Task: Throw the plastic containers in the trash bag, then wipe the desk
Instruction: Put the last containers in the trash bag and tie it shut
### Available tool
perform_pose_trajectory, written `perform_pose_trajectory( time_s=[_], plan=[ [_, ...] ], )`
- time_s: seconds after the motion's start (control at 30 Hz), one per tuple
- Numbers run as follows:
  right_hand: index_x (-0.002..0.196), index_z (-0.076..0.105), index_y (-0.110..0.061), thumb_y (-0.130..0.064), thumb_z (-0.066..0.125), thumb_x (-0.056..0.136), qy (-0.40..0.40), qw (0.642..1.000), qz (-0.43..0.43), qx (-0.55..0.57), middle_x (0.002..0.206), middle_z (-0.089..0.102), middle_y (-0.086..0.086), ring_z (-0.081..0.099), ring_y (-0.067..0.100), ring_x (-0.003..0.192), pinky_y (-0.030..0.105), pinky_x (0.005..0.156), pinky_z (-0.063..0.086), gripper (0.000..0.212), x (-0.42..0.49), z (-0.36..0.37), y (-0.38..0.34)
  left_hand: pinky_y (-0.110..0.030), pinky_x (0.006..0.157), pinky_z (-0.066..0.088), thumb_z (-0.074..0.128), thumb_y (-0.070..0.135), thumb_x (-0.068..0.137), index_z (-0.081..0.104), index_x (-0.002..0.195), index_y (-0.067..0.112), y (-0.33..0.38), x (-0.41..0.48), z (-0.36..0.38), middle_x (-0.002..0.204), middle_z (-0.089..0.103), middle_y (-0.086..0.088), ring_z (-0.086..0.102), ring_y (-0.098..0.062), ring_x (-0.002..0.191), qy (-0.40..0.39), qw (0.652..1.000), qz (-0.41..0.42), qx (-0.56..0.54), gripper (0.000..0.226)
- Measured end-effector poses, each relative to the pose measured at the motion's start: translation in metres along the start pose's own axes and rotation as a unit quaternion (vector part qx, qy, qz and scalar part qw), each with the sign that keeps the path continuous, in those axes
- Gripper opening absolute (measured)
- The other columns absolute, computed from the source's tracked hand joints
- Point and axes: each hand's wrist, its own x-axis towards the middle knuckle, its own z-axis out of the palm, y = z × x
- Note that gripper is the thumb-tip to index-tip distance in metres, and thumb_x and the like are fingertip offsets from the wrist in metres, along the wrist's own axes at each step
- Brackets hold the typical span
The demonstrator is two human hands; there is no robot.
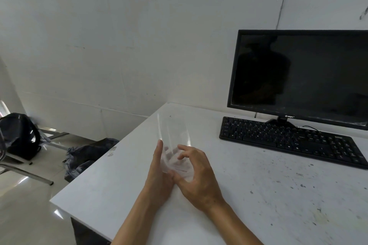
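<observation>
Left hand: my left hand [159,171] is flat against the left side of the clear plastic container [175,145], fingers pointing up along its wall, pressing in.
Right hand: my right hand [196,173] curls round the container's right side and base, fingers bent against the plastic; between the two hands it is firmly gripped.
Container: it is above the tabletop [249,195], near the left edge, mouth tilted up and away from me. It is so transparent that only its glinting edges show; I cannot tell whether it is one piece or several nested together.
Trash bag: the dark trash bag [87,155] slumps on the floor just beside the left edge of the tabletop, below and left of my hands, its mouth seemingly open upward.
Step in hand: I judge this to be carrying the container over to the bag.
Doing it well: keep the squeeze light so the thin plastic does not buckle or spring out; swing left past the edge, lower it right over the opening, then let go close to the bag.
Still ahead: the tabletop is speckled with dark marks on the right, in front of the keyboard [288,139], so the wiping is not yet done.
</observation>
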Motion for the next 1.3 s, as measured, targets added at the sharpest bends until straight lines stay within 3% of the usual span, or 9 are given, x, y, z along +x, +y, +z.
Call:
perform_pose_trajectory(
  time_s=[0.1,0.27,0.37,0.47,0.63,0.77,1.07,1.17,1.3],
  plan=[
    [0.106,0.053,-0.040,-0.070,0.057,0.084,-0.015,1.000,0.011,0.007,0.139,0.050,-0.023,0.042,0.001,0.135,0.014,0.107,0.034,0.037,-0.001,-0.002,0.000,-0.041,0.079,0.059,0.075,0.067,0.066,0.056,0.121,0.024,-0.004,0.000,-0.002,0.113,0.071,-0.001,0.072,-0.025,0.104,0.059,0.993,0.084,0.050,0.072],
    [0.109,0.053,-0.033,-0.070,0.060,0.080,-0.032,0.982,0.132,0.131,0.145,0.040,-0.023,0.045,0.000,0.132,0.033,0.109,0.042,0.047,0.000,-0.005,0.003,-0.055,0.096,0.054,0.088,0.060,0.054,0.044,0.133,0.027,-0.009,0.001,0.000,0.131,0.060,-0.008,0.069,-0.024,0.113,0.040,0.981,0.136,0.131,0.096],
    [0.126,0.047,-0.036,-0.066,0.061,0.079,-0.055,0.968,0.169,0.179,0.147,0.037,-0.025,0.045,0.008,0.136,0.033,0.111,0.041,0.057,0.000,-0.006,0.005,-0.044,0.086,0.058,0.087,0.057,0.059,0.041,0.140,0.034,-0.010,0.002,-0.002,0.134,0.063,-0.005,0.070,-0.021,0.112,0.031,0.977,0.147,0.148,0.095],
    [0.143,0.035,-0.045,-0.068,0.062,0.078,-0.076,0.961,0.181,0.197,0.140,0.040,-0.038,0.046,0.003,0.134,0.028,0.110,0.041,0.074,0.001,-0.010,0.005,-0.048,0.093,0.056,0.087,0.065,0.056,0.045,0.138,0.044,-0.011,0.002,-0.001,0.134,0.066,0.001,0.068,-0.023,0.116,0.028,0.970,0.157,0.184,0.095],
    [0.145,0.027,-0.060,-0.065,0.060,0.077,-0.083,0.956,0.193,0.204,0.148,0.040,-0.019,0.050,-0.002,0.125,0.028,0.106,0.042,0.076,0.004,-0.013,0.004,-0.059,0.100,0.050,0.088,0.062,0.057,0.044,0.142,0.038,-0.008,0.001,-0.001,0.135,0.065,-0.004,0.066,-0.032,0.119,0.044,0.974,0.156,0.160,0.099],
    [0.145,0.025,-0.063,-0.068,0.060,0.079,-0.129,0.945,0.201,0.223,0.155,0.035,-0.015,0.033,0.000,0.141,0.028,0.114,0.030,0.075,0.006,-0.011,0.005,-0.052,0.096,0.053,0.089,0.059,0.059,0.044,0.142,0.035,-0.007,0.001,-0.002,0.132,0.067,-0.004,0.067,-0.031,0.117,0.035,0.976,0.150,0.152,0.098],
    [0.145,0.042,-0.048,-0.048,0.064,0.087,-0.129,0.933,0.192,0.277,0.142,0.055,-0.001,0.053,0.014,0.132,0.045,0.112,0.042,0.063,0.011,-0.018,0.009,-0.052,0.095,0.055,0.088,0.057,0.057,0.043,0.144,0.037,-0.009,0.002,-0.001,0.137,0.062,-0.002,0.067,-0.026,0.117,0.065,0.963,0.189,0.181,0.100],
    [0.138,0.052,-0.049,-0.043,0.049,0.097,-0.080,0.942,0.173,0.277,0.138,0.061,-0.013,0.055,0.010,0.130,0.031,0.105,0.048,0.042,0.009,-0.016,0.007,-0.047,0.093,0.056,0.084,0.050,0.062,0.042,0.144,0.036,-0.010,0.004,-0.002,0.136,0.062,-0.003,0.068,-0.022,0.115,0.073,0.962,0.196,0.174,0.093],
    [0.150,0.038,-0.042,-0.028,0.039,0.106,-0.031,0.984,0.101,0.143,0.151,0.046,-0.020,0.040,-0.002,0.139,0.024,0.116,0.033,0.046,0.001,-0.005,0.004,-0.028,0.082,0.058,0.081,0.058,0.057,0.037,0.146,0.038,-0.010,0.005,-0.001,0.137,0.059,-0.001,0.066,-0.016,0.116,0.111,0.953,0.215,0.184,0.101]
  ],
)
